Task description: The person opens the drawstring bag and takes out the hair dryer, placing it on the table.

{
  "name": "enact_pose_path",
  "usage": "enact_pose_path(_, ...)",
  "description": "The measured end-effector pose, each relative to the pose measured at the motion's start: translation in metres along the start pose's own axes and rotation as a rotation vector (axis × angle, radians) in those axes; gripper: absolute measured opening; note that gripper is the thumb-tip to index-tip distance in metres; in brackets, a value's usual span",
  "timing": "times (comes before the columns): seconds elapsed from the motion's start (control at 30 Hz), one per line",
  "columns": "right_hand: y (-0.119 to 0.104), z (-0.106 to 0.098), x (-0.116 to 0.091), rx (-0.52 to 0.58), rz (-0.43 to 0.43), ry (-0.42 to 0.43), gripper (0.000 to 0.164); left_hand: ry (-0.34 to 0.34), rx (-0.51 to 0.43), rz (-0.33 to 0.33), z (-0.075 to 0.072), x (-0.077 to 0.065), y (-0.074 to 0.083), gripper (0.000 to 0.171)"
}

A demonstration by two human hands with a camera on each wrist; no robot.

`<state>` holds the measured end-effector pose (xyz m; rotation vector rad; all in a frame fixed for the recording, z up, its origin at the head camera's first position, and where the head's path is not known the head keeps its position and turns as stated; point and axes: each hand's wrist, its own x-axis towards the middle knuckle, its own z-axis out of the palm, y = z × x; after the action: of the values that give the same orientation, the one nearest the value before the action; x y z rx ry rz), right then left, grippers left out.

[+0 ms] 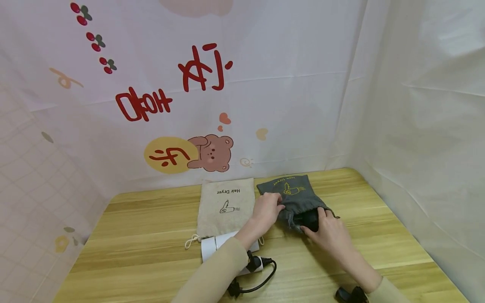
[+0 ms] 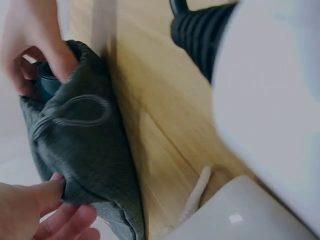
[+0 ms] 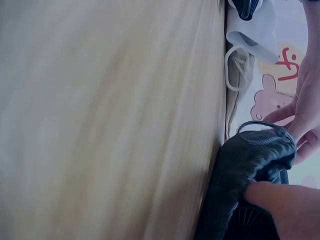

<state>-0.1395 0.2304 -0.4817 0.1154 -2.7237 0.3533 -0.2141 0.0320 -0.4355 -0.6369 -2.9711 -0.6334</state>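
A dark grey drawstring bag (image 1: 308, 195), printed "Hair Dryer" in yellow, lies at the back right with its mouth toward me. My left hand (image 1: 267, 210) pinches the cloth at the left side of the mouth, thumb and fingers on the fabric in the left wrist view. A black hair dryer (image 1: 311, 219) sits partly inside the opening, most of it hidden by cloth. My right hand (image 1: 333, 235) grips its near end, the thumb at the bag's rim. Fine radial lines show on the dryer (image 3: 250, 222) in the right wrist view.
Left of the dark bag lies a beige drawstring bag (image 1: 208, 210), also printed "Hair Dryer". A white hair dryer (image 1: 208, 249) with a black cord (image 1: 270, 275) lies before it, under my left forearm. Black plug-like pieces (image 1: 344, 294) are by my right sleeve.
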Motion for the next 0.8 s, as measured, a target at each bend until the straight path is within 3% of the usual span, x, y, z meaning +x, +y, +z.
enact_pose_path(0.3, -0.0042, -0.0017, 0.0008, -0.034, -0.005, -0.004, 0.070, -0.122, -0.089, -0.017, -0.0060, -0.0095, -0.0018, 0.028)
enact_pose_path(0.63, -0.0037, -0.0024, -0.0003, -0.053, -0.134, 0.222, 0.065, -0.041, -0.052, -0.007, -0.0007, -0.0097, -0.0029, 0.013)
enact_pose_path(0.8, -0.0020, -0.0056, -0.0053, 0.003, -0.142, 0.302, 0.067, 0.006, -0.088, -0.003, -0.0023, -0.0070, -0.0035, 0.014)
